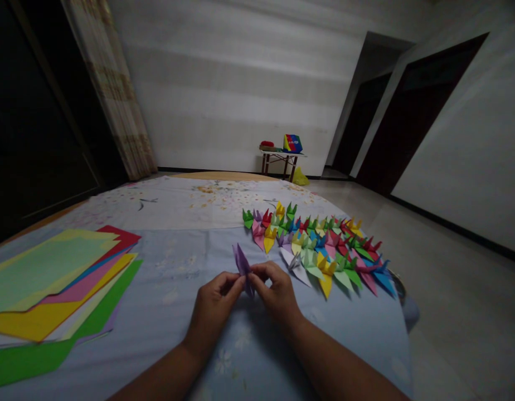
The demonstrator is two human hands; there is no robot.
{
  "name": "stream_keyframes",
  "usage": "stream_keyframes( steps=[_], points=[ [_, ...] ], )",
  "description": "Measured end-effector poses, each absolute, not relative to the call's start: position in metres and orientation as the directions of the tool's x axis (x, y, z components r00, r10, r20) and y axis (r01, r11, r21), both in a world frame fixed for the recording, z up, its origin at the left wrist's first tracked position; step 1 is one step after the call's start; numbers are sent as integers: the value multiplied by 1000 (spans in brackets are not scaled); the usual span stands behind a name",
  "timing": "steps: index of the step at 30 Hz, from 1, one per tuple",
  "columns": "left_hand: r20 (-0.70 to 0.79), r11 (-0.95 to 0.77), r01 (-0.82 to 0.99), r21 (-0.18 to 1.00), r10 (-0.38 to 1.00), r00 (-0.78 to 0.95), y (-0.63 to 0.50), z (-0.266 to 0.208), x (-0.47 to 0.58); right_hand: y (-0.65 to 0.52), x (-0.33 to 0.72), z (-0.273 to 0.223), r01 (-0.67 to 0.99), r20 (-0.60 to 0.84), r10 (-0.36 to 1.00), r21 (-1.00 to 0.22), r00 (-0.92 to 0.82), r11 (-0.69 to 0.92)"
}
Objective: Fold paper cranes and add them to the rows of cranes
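Note:
A folded piece of purple paper [241,260] stands upright between my two hands, just above the cloth. It is narrow, with pointed tips at the top, and its lower part is partly hidden by my fingers. My left hand [218,298] pinches its left side between thumb and fingers. From the right, my right hand [276,287] pinches it the same way, and the fingertips of both hands nearly meet. Rows of folded paper cranes [324,267] in many colours stand just beyond and to the right of my right hand.
At the left lies a spread stack of coloured paper sheets [52,270]. A pale blue flowered tablecloth [169,356] covers the table, with a white flowered part [178,206] farther back. Against the far wall a small table [278,154] carries a colourful box [292,143].

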State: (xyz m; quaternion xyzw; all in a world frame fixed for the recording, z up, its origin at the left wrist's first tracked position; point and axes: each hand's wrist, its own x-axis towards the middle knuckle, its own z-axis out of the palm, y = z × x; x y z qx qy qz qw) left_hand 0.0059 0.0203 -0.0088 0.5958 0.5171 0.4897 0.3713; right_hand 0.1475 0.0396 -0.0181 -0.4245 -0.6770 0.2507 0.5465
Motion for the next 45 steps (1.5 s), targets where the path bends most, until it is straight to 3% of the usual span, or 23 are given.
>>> stream_keyframes(
  steps=[6, 16, 24, 34, 45],
  points=[
    [210, -196, 242, 950, 977, -34, 21, -6, 5, 39, 149, -20, 247, 599, 791, -753, -125, 610],
    [274, -217, 342, 915, 953, -130, 22, -7, 4, 36, 145, -21, 265, 621, 770, -725, -148, 636],
    [261, -227, 345, 911, 964, -54, 17, -3, 7, 34, 145, -15, 293, 613, 786, -739, -80, 606],
    [420, -396, 467, 791, 906, 56, 11, 2, 6, 33, 147, -14, 337, 599, 799, -744, -47, 577],
    [388, -378, 471, 797, 918, 80, 12, -4, 6, 35, 147, -14, 374, 601, 798, -728, -54, 574]
  ],
)
